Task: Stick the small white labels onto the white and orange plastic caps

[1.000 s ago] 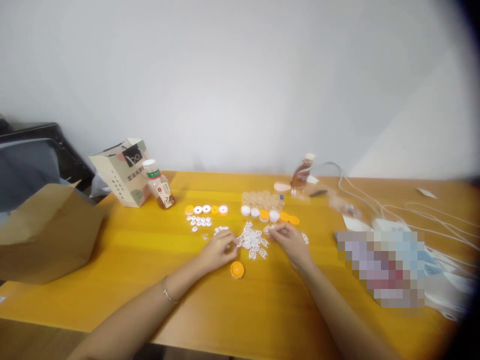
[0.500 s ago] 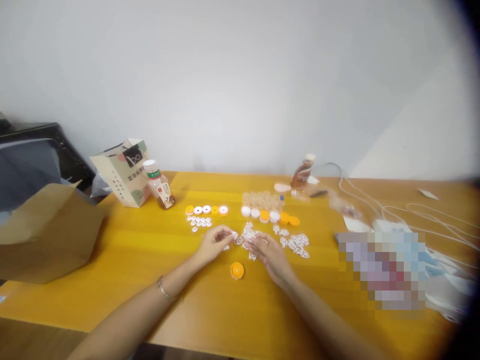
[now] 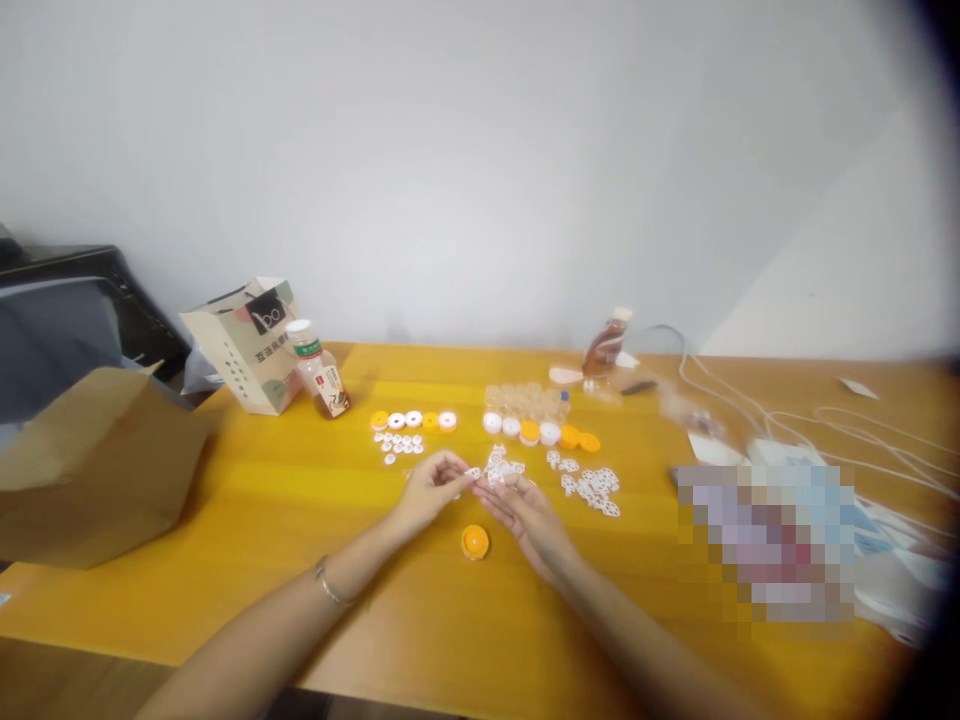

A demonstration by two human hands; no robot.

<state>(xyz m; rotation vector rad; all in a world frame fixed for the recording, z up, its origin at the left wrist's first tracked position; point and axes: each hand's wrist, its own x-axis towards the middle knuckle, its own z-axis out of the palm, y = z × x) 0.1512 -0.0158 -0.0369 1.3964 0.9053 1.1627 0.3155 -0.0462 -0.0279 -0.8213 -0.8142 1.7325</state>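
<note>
My left hand [image 3: 435,488] pinches a small white perforated plastic piece [image 3: 472,473] between thumb and fingertips. Close by on the right, my right hand [image 3: 531,518] has its fingers drawn together, the tips almost meeting the left hand's; whatever they hold is too small to make out. Just beyond the fingertips lies a pile of white perforated pieces [image 3: 498,462], partly hidden by the right hand. An orange round cap [image 3: 475,542] sits on the table below both hands.
More white cut-out pieces [image 3: 598,486] lie to the right. Small white discs [image 3: 399,443] and a row of orange and white rings [image 3: 414,420] are at left. Farther back stand round caps [image 3: 529,432], clear containers [image 3: 525,401] and a bottle [image 3: 606,345]. An open cardboard box [image 3: 105,470] borders the left.
My right hand has moved left and slightly down, bringing its fingertips up to the left hand's. The left hand still pinches a white piece, now shifted slightly right.
</note>
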